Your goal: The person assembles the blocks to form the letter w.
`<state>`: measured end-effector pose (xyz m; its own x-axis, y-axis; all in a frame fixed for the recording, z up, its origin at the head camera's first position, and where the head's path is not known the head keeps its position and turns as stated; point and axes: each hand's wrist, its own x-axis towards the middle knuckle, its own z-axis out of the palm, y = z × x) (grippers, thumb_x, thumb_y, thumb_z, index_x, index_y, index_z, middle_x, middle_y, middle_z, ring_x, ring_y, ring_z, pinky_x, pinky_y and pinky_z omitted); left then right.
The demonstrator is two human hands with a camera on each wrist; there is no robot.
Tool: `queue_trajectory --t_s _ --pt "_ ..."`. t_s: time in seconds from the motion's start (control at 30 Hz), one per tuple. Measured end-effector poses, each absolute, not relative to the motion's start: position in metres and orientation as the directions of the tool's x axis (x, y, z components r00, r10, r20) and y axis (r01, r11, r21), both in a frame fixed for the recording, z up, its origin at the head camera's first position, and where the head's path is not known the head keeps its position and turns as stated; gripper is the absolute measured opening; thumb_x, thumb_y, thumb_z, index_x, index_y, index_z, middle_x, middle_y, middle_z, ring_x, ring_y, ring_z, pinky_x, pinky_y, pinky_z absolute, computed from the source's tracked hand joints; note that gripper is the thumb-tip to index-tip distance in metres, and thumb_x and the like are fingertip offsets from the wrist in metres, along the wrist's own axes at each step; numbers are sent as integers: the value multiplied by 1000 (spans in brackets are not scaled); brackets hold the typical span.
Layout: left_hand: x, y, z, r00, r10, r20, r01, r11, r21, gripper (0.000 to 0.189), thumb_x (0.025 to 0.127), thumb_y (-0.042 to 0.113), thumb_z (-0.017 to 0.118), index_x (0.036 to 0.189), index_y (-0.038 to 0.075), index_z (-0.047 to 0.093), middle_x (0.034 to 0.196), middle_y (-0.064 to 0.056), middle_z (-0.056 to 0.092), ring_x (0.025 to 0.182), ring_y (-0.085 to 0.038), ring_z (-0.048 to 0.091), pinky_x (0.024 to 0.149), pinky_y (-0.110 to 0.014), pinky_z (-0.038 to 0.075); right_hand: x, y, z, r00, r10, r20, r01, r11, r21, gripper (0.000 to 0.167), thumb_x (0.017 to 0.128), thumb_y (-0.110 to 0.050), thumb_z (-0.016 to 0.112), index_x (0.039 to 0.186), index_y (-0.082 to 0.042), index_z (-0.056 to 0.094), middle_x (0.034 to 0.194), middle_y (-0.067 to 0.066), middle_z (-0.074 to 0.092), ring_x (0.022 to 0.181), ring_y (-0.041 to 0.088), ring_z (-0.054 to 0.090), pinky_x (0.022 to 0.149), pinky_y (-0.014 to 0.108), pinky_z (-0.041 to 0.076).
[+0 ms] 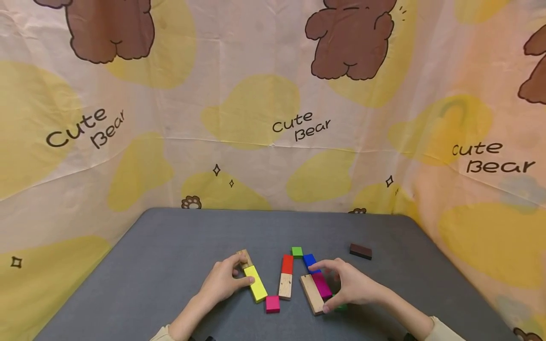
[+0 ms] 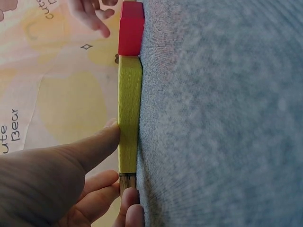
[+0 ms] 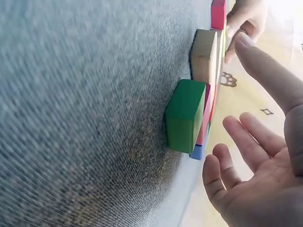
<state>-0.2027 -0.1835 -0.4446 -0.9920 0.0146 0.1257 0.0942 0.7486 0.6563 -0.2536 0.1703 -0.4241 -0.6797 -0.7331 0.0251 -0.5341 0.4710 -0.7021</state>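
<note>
My left hand (image 1: 222, 282) is at a yellow block (image 1: 255, 284), thumb touching it, fingers curled at the plain wooden block (image 1: 246, 258) beyond its far end. A pink-red block (image 1: 273, 304) lies at the yellow block's near end. Spread over the right group of blocks is my right hand (image 1: 351, 284); in the right wrist view its fingers stand apart from them. Beneath and beside it lie a plain wooden block (image 1: 312, 294), a purple block (image 1: 322, 285), a blue block (image 1: 311, 263) and a green block (image 3: 186, 116), the last mostly hidden in the head view.
Between the hands a red block (image 1: 287, 264) and another plain wooden block (image 1: 285, 286) lie end to end. A light green block (image 1: 296, 252) sits at the far side. One dark brown block (image 1: 360, 251) lies apart at right. A printed cloth (image 1: 256, 109) hangs behind the grey table (image 1: 192, 232).
</note>
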Motion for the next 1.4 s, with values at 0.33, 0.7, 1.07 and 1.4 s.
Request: queue_trajectory --t_s 0.33,0.7,1.07,1.4 --pt "-203 -183 -444 -992 15 127 95 751 654 54 74 34 88 119 12 68 110 -4 66 82 -15 58 68 -38 48 -262 165 -427 -658 -753 -8 -551 488 -677 76 68 -37 91 135 -23 57 117 7 50 105 27 42 80 44 40" --pt "-202 -183 -443 -992 14 127 95 747 658 53 74 34 88 118 12 68 108 -2 66 82 -16 57 68 -38 48 -264 158 -431 -651 -756 -63 -534 516 -670 84 61 -36 94 135 -27 56 119 3 47 105 27 38 80 42 39" --pt "-202 -182 -441 -996 2 92 62 749 660 53 75 35 87 118 13 67 107 -2 65 84 -17 56 68 -39 47 -264 154 -432 -637 -768 -71 -552 519 -653 87 62 -36 94 138 -25 54 120 -2 47 106 25 38 82 41 37" --pt "-200 -182 -442 -994 1 114 76 747 660 50 75 34 87 117 14 68 107 -2 65 85 -18 56 68 -41 47 -260 154 -432 -623 -782 -30 -587 492 -643 86 64 -37 92 139 -24 53 123 -3 47 107 25 37 81 37 39"
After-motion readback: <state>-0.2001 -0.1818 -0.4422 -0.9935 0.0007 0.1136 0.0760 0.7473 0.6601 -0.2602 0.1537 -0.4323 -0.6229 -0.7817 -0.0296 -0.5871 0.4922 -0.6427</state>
